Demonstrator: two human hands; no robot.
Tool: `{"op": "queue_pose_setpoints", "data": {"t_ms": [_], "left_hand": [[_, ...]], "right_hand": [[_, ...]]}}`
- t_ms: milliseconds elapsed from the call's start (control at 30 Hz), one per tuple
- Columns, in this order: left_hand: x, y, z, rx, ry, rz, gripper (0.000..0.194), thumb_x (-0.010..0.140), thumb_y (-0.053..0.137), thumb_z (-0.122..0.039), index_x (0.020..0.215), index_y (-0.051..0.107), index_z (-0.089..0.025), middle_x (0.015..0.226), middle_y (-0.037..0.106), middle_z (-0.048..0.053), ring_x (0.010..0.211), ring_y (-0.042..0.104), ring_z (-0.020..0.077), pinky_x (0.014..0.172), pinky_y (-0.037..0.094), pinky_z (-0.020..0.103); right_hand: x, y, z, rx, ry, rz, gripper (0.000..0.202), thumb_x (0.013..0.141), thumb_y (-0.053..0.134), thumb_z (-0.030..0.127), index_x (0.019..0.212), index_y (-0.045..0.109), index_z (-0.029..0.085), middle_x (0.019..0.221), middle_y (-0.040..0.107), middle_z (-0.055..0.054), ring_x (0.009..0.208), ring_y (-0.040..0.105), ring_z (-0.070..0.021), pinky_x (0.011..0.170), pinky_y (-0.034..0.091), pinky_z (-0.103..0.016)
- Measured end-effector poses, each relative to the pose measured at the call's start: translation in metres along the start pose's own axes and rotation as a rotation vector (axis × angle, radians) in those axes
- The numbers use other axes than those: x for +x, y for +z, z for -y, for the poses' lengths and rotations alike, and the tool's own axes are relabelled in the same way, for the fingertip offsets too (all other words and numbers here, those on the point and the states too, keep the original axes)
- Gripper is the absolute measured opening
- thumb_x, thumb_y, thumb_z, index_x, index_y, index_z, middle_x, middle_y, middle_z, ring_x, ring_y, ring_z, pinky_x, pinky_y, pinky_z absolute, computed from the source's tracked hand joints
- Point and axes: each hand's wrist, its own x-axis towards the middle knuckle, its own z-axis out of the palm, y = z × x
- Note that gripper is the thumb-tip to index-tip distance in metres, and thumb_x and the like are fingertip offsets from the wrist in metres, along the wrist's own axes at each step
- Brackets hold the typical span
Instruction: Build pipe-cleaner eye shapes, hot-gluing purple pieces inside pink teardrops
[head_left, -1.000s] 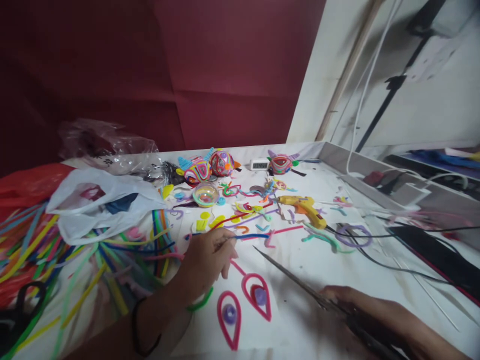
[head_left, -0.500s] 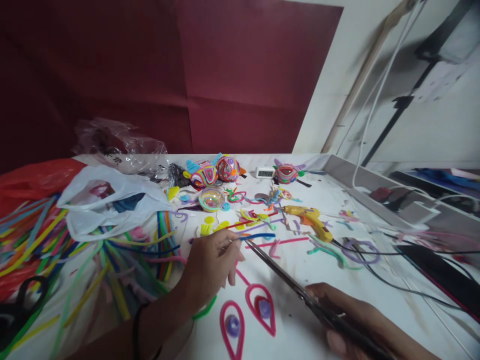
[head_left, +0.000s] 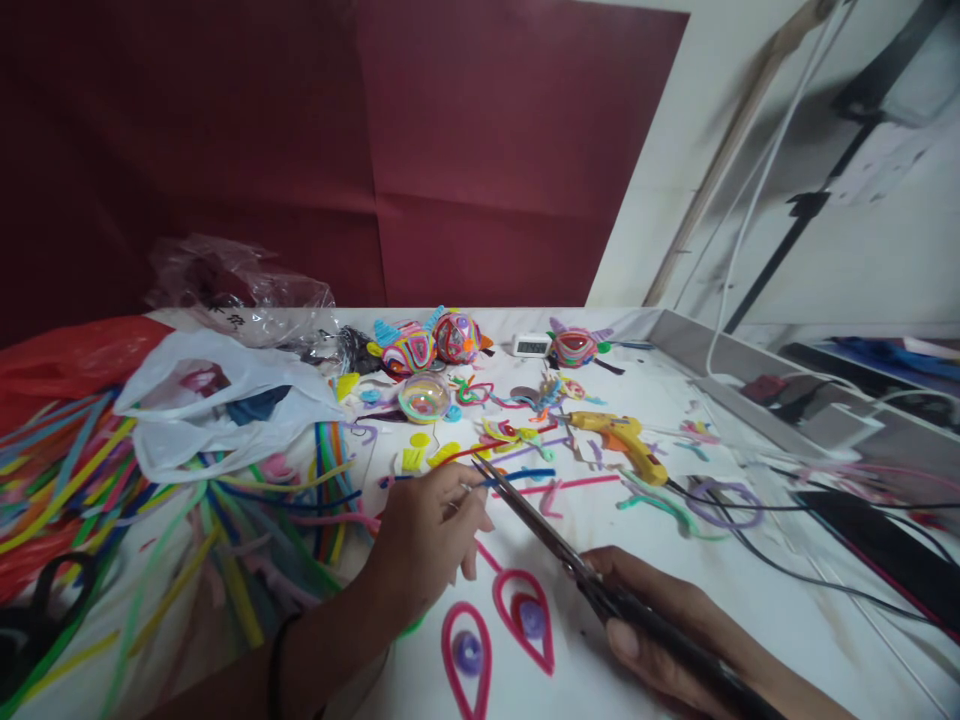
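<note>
My left hand (head_left: 427, 535) is closed in a pinch at the middle of the table, with a dark band on its wrist. A short blue pipe cleaner (head_left: 529, 475) sticks out to the right from its fingertips. My right hand (head_left: 652, 620) grips a pair of long metal scissors (head_left: 544, 530). Their slightly parted blade tips reach the blue pipe cleaner, just beside my left fingers. Below lie two pink teardrop loops, one (head_left: 489, 655) on the left and another (head_left: 551, 640) on the right, each with a purple coil inside.
Bundled pipe cleaners (head_left: 225, 540) and a white plastic bag (head_left: 225, 400) cover the left side. A yellow glue gun (head_left: 626, 445) lies right of centre, its cable trailing right. Decorated balls (head_left: 457, 337), a clear round container (head_left: 424, 398) and a small digital clock (head_left: 530, 345) stand behind.
The scissors have shifted slightly left and up, their blades now parted around the blue pipe cleaner's near end. My left hand stays nearly in place.
</note>
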Motion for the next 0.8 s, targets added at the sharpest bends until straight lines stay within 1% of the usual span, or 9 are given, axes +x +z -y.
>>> {"op": "queue_pose_setpoints", "data": {"t_ms": [67,133,233,300,433,667,800], "left_hand": [[0.0,0.0,0.0,0.008,-0.001,-0.002,0.019,0.082,0.051,-0.032,0.086,0.061,-0.016,0.064,0.065,-0.001,0.031,0.051,0.0075,0.028,0.031,0.015],[0.0,0.001,-0.001,0.017,-0.004,-0.007,0.019,0.081,0.051,-0.032,0.087,0.061,-0.016,0.064,0.066,-0.001,0.031,0.052,0.0077,0.029,0.032,0.015],[0.0,0.001,-0.003,0.026,-0.012,-0.012,0.019,0.081,0.05,-0.031,0.085,0.061,-0.016,0.062,0.066,-0.001,0.031,0.05,0.0077,0.029,0.031,0.016],[0.0,0.002,-0.003,0.032,-0.01,-0.01,0.018,0.081,0.05,-0.03,0.084,0.061,-0.016,0.061,0.065,-0.001,0.03,0.05,0.0077,0.029,0.031,0.016],[0.001,0.001,-0.002,0.038,0.005,-0.01,0.017,0.081,0.05,-0.03,0.083,0.061,-0.017,0.06,0.065,-0.002,0.031,0.05,0.0079,0.03,0.03,0.017],[0.0,0.001,0.0,0.053,0.025,0.0,0.017,0.082,0.05,-0.03,0.081,0.061,-0.017,0.062,0.066,-0.002,0.031,0.05,0.0076,0.031,0.03,0.017],[-0.001,0.001,0.0,0.059,0.022,0.003,0.018,0.082,0.05,-0.031,0.084,0.061,-0.017,0.062,0.066,-0.001,0.032,0.051,0.0077,0.03,0.029,0.017]], "right_hand": [[0.0,0.002,0.002,0.029,0.055,0.016,0.061,0.075,0.052,0.077,0.105,0.051,0.024,0.069,0.038,0.006,0.049,0.025,-0.0057,0.04,0.015,-0.021],[-0.001,0.003,0.004,0.048,0.082,0.029,0.06,0.076,0.052,0.076,0.106,0.05,0.024,0.067,0.038,0.007,0.047,0.023,-0.0053,0.039,0.013,-0.022],[0.001,0.003,0.004,0.047,0.022,0.029,0.059,0.077,0.052,0.076,0.103,0.05,0.023,0.064,0.033,0.007,0.051,0.025,-0.0069,0.043,0.015,-0.023],[0.003,0.003,0.003,0.037,-0.012,0.018,0.059,0.076,0.052,0.076,0.102,0.05,0.023,0.065,0.033,0.007,0.054,0.026,-0.0078,0.047,0.018,-0.023],[0.005,0.003,0.0,0.036,0.009,0.019,0.058,0.075,0.055,0.075,0.103,0.05,0.024,0.066,0.033,0.007,0.054,0.028,-0.0087,0.048,0.021,-0.024],[0.006,0.007,-0.005,-0.068,-0.042,-0.045,0.055,0.079,0.048,0.075,0.101,0.052,0.024,0.068,0.036,0.005,0.058,0.031,-0.011,0.052,0.022,-0.026],[0.008,0.006,-0.011,-0.048,-0.047,-0.034,0.055,0.078,0.049,0.074,0.099,0.051,0.024,0.068,0.035,0.006,0.058,0.03,-0.011,0.052,0.023,-0.026]]}}
